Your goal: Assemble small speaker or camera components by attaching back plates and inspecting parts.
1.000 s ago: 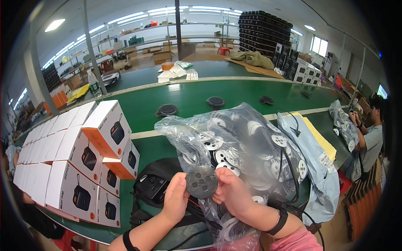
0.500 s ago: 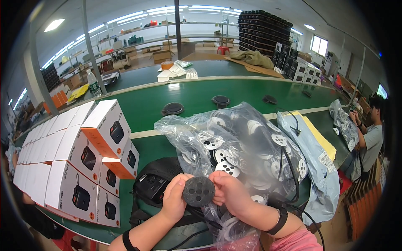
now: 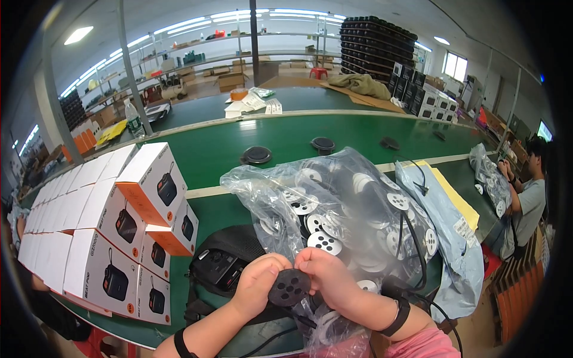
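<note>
A round black pad (image 3: 289,287) with several holes in it is held up in front of me. My left hand (image 3: 258,280) grips it at its left edge, thumb on the front. The closed fingers of my right hand (image 3: 325,275) are at its upper right edge, close to my left fingertips; what lies between them is partly hidden. Just beyond, a large clear plastic bag (image 3: 256,185) lies open, full of round white discs (image 3: 324,241) with black holes. Beside my left hand sits a black mesh bag (image 3: 230,241) with a dark device in it.
White and orange boxes (image 3: 110,262) are stacked at the left. Several dark round parts (image 3: 256,155) lie on the green conveyor belt (image 3: 209,140). On the right are a grey plastic mailer (image 3: 450,256), black cables (image 3: 422,262) and another person (image 3: 528,191) seated at the bench.
The black pad has dropped slightly and tilted. My hands have drawn closer together at its top edge. The dark parts on the belt have shifted right.
</note>
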